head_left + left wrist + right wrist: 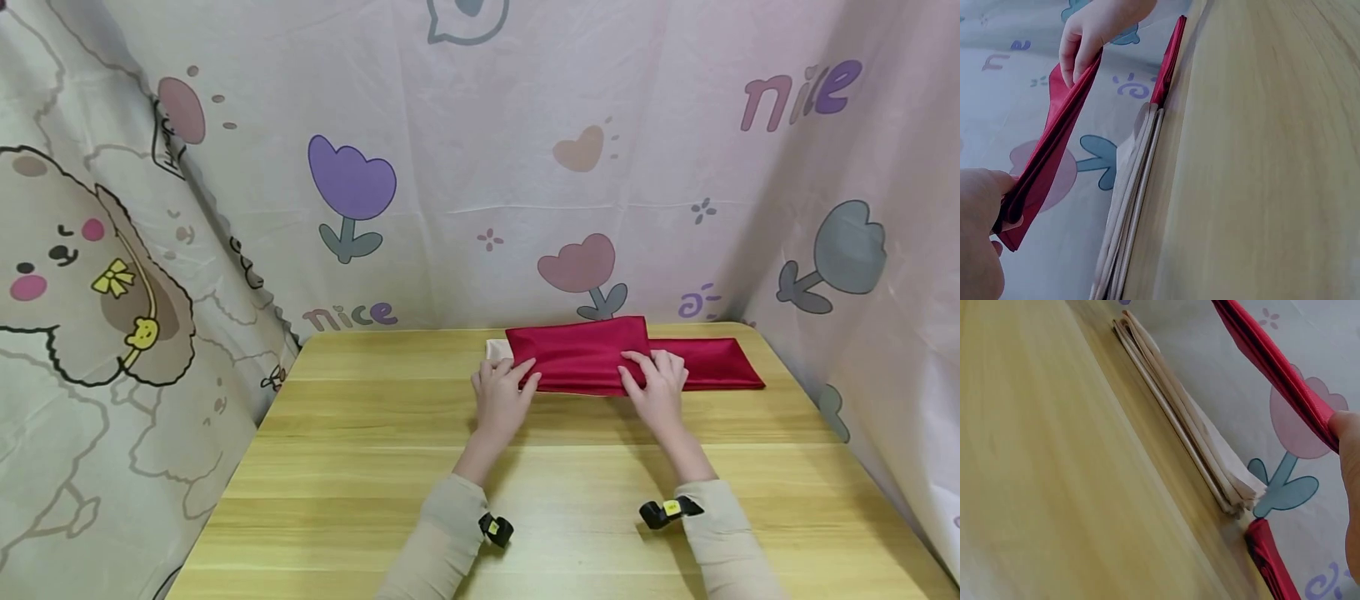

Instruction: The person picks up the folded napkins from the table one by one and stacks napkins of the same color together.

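Both hands hold a folded, shiny red cloth (577, 357) by its two ends, lifted off the table. My left hand (501, 402) pinches the left end, thumb and fingers on either side of the layers in the left wrist view. The right hand (662, 398) grips the opposite end, where the cloth's stacked folds (1285, 381) show edge-on. Below the lifted piece lies a folded beige cloth (1127, 187) in several layers; from the head camera only its left corner (497, 349) peeks out. Another folded red cloth (708, 364) lies to the right, close to the beige one's end.
The wood-grain table (360, 467) stretches toward the wearer, its back edge just behind the cloths. A printed curtain (450, 167) hangs behind and along both sides. Small black wrist cameras (497, 529) sit on both beige sleeves.
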Action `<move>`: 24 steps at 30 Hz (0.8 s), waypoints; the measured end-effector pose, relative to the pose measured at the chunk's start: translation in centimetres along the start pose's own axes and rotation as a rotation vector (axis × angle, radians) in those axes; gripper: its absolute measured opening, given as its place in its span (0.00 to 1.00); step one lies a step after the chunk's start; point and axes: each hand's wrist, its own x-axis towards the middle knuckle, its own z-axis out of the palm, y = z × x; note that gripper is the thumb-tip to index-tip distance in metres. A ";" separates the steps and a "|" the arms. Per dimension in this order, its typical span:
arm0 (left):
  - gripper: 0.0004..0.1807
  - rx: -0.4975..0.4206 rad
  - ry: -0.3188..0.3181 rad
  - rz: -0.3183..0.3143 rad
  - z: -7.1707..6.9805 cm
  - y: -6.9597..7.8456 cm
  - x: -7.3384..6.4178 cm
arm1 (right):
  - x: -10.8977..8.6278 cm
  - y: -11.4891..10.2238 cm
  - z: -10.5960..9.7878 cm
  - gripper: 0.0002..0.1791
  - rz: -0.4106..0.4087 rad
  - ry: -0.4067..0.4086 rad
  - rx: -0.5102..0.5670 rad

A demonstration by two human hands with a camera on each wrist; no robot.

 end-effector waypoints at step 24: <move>0.16 0.103 -0.044 0.101 0.8 2.8 1.6 | 0.6 1.5 -3.0 0.15 -0.033 0.014 -0.059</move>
